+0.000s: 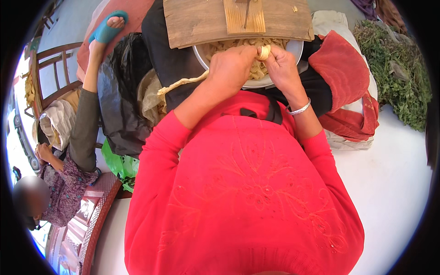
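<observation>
My left hand [231,68] and my right hand [283,68] are closed close together above a pale basin [201,56]. Between their fingertips is a folded loop of a pale yellow, fibrous-looking strip [264,52], which both hands pinch. A long, twisted tail [184,83] of similar material sticks out to the left from behind my left wrist; I cannot tell whether it is the same piece. Loose pale yellow strips [257,69] lie in the basin, partly hidden by my hands. A silvery bracelet [300,108] is on my right wrist.
A wooden board [197,23], bearing a smaller block [255,18] with a thin metal spike, covers the basin's far side. Black plastic [121,87] and a green bag [120,165] lie left; red cloth [341,68] and heaped greenery [389,68] right. Another person's slippered foot [110,27] extends at upper left.
</observation>
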Action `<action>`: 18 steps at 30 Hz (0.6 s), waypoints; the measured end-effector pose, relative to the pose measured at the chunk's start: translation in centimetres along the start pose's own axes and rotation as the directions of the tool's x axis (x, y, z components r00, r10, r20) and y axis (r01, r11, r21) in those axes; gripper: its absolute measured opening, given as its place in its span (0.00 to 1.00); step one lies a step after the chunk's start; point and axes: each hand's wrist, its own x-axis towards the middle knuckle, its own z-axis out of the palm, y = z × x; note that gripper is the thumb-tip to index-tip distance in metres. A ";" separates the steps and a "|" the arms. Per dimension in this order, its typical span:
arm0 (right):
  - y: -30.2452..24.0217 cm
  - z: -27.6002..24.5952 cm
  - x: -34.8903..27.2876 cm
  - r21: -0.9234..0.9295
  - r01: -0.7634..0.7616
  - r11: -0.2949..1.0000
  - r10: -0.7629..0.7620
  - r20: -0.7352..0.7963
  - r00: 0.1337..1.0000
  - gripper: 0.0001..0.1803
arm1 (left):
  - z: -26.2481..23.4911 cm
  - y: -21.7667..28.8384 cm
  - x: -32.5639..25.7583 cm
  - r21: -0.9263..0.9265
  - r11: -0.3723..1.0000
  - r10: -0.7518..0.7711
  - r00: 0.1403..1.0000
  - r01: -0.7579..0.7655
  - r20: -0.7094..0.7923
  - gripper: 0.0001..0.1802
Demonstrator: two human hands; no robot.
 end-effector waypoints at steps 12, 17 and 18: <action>0.6 0.4 0.5 0.726 -0.142 0.673 -0.017 0.206 0.978 0.10 | -0.6 0.6 0.2 -0.581 0.803 -0.101 0.991 0.134 0.090 0.19; -1.9 0.0 1.1 -0.189 0.456 0.870 -0.489 -0.200 0.849 0.06 | -0.9 1.9 2.3 -0.285 0.918 -0.250 0.961 0.274 0.120 0.15; -2.3 -0.2 1.2 -0.233 0.457 0.858 -0.504 -0.222 0.834 0.05 | -1.0 2.0 2.6 -0.196 0.930 -0.284 0.947 0.310 0.148 0.16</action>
